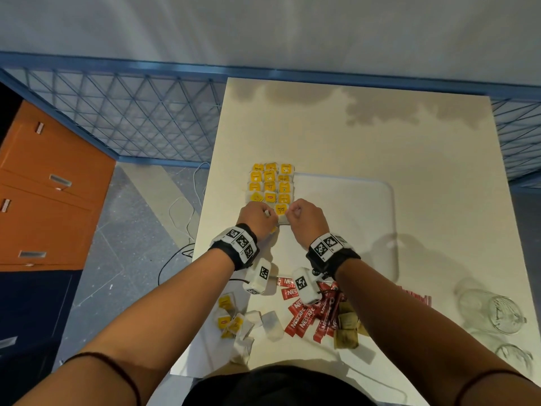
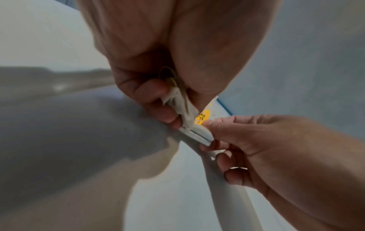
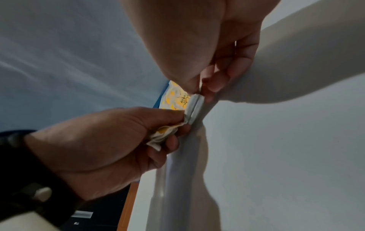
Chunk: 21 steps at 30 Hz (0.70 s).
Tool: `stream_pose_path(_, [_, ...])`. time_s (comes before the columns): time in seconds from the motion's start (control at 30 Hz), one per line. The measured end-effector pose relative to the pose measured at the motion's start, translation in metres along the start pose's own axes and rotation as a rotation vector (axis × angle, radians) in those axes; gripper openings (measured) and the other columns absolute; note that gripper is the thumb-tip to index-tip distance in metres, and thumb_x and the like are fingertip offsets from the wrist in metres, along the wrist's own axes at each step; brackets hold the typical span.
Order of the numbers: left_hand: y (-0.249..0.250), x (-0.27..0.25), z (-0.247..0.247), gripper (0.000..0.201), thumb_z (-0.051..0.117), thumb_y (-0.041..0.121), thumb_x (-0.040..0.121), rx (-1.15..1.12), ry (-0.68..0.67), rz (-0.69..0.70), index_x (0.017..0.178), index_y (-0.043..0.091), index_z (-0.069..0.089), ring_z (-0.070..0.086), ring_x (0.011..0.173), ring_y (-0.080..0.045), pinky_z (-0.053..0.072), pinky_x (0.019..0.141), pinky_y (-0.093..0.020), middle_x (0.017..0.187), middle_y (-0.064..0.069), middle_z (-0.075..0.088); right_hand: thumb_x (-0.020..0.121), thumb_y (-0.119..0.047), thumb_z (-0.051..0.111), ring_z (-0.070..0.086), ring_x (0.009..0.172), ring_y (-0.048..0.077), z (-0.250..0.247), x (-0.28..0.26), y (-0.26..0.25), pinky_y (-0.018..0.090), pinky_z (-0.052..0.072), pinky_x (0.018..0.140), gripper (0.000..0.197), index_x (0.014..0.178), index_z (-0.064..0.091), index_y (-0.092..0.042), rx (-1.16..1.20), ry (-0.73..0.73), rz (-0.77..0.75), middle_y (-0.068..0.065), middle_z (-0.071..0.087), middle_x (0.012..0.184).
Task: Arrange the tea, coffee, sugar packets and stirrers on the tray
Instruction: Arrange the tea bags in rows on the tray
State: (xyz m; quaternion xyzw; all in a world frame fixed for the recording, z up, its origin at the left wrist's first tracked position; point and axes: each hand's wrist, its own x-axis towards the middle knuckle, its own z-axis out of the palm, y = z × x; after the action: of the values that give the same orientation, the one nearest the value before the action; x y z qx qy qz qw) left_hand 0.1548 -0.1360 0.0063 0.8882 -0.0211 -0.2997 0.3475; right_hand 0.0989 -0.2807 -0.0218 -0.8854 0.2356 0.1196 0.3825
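Note:
A grid of yellow-tagged tea bags (image 1: 270, 183) fills the left end of the white tray (image 1: 366, 200). At the grid's near end, both hands meet over one tea bag (image 1: 280, 210) lying at the tray's rim. My right hand (image 1: 291, 213) pinches the right edge of this tea bag (image 3: 194, 106). My left hand (image 1: 270, 215) touches its left edge and keeps a crumpled bunch of tea bags (image 2: 177, 100) curled in its fingers. In the right wrist view that bunch (image 3: 164, 134) shows yellow tags.
On the table near me lie loose tea bags (image 1: 234, 320), red Nescafe sticks (image 1: 310, 315) and brown sugar packets (image 1: 348, 326). Two glass jars (image 1: 494, 312) stand at the near right. An orange cabinet (image 1: 49, 186) and floor cables lie off the table's left edge.

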Motion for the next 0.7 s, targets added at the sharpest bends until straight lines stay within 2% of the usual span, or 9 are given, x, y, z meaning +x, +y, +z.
stream_pose_path(0.07, [0.003,0.002,0.0,0.022,0.062,0.021,0.09,0.012,0.005,-0.024,0.072,0.014,0.073,0.068,0.079,-0.021,0.055,0.07,-0.029,0.079,-0.002,0.073,0.099,-0.039,0.054,0.068,0.088,0.024,0.001,0.001,0.0,0.04,0.056,0.082,0.008,0.094,0.057,-0.034,-0.024,0.012,-0.001,-0.002,0.073,0.096])
stream_pose_path(0.17, [0.003,0.004,0.001,0.024,0.062,0.024,0.089,0.015,0.022,-0.053,0.077,0.007,0.075,0.07,0.077,-0.025,0.059,0.068,-0.037,0.078,-0.007,0.074,0.101,-0.039,0.052,0.068,0.086,0.026,0.003,0.001,0.0,0.042,0.057,0.08,0.01,0.096,0.056,-0.032,-0.05,0.016,0.005,-0.001,0.073,0.096])
stream_pose_path(0.3, [-0.001,0.004,0.0,0.022,0.066,0.028,0.085,-0.034,-0.014,-0.083,0.072,0.014,0.077,0.068,0.076,-0.019,0.046,0.058,-0.025,0.075,0.001,0.072,0.101,-0.039,0.05,0.066,0.08,0.026,0.005,0.001,0.001,0.044,0.058,0.076,0.009,0.095,0.052,-0.033,-0.059,0.026,0.012,-0.002,0.07,0.089])
stream_pose_path(0.37, [-0.007,0.004,-0.002,0.025,0.066,0.03,0.086,-0.058,-0.052,-0.099,0.073,0.011,0.077,0.066,0.073,-0.024,0.048,0.058,-0.03,0.073,-0.006,0.071,0.101,-0.038,0.051,0.066,0.079,0.025,0.005,0.001,0.001,0.045,0.058,0.076,0.007,0.097,0.049,-0.033,-0.045,0.025,0.015,-0.002,0.069,0.089])
stream_pose_path(0.4, [-0.01,0.003,-0.004,0.027,0.065,0.031,0.087,-0.098,-0.071,-0.104,0.076,0.009,0.077,0.065,0.072,-0.025,0.051,0.063,-0.034,0.075,-0.01,0.072,0.1,-0.038,0.051,0.067,0.08,0.025,0.004,0.001,0.001,0.045,0.058,0.077,0.007,0.098,0.047,-0.033,-0.028,0.026,0.019,-0.002,0.069,0.092])
stream_pose_path(0.47, [-0.016,-0.001,-0.008,0.028,0.065,0.033,0.088,-0.277,-0.132,-0.147,0.083,0.009,0.077,0.065,0.075,-0.026,0.054,0.071,-0.037,0.083,-0.013,0.074,0.1,-0.041,0.051,0.067,0.085,0.025,0.002,-0.002,0.0,0.045,0.057,0.08,0.011,0.101,0.041,-0.036,0.012,0.026,0.019,0.001,0.069,0.102])
stream_pose_path(0.53, [-0.02,-0.008,-0.012,0.021,0.063,0.023,0.094,-0.554,-0.186,-0.208,0.094,0.007,0.076,0.066,0.079,-0.027,0.055,0.071,-0.036,0.089,-0.014,0.073,0.099,-0.042,0.051,0.067,0.084,0.024,-0.001,-0.006,-0.001,0.045,0.056,0.079,0.014,0.103,0.038,-0.038,0.045,0.028,0.01,0.003,0.069,0.103])
stream_pose_path(0.6, [-0.022,-0.016,-0.017,0.019,0.056,0.009,0.099,-0.784,-0.216,-0.254,0.103,0.004,0.073,0.068,0.08,-0.027,0.058,0.066,-0.033,0.096,-0.017,0.072,0.099,-0.043,0.052,0.066,0.085,0.023,-0.003,-0.014,-0.002,0.044,0.056,0.079,0.011,0.103,0.045,-0.035,0.075,0.007,-0.006,-0.002,0.069,0.096])
stream_pose_path(0.7, [-0.027,-0.026,-0.022,0.02,0.053,0.007,0.101,-0.926,-0.254,-0.238,0.111,0.002,0.069,0.069,0.088,-0.03,0.06,0.063,-0.03,0.105,-0.022,0.071,0.097,-0.044,0.055,0.065,0.085,0.01,-0.007,-0.029,-0.008,0.035,0.053,0.078,0.01,0.092,0.061,-0.038,0.173,-0.052,-0.063,-0.017,0.067,0.089])
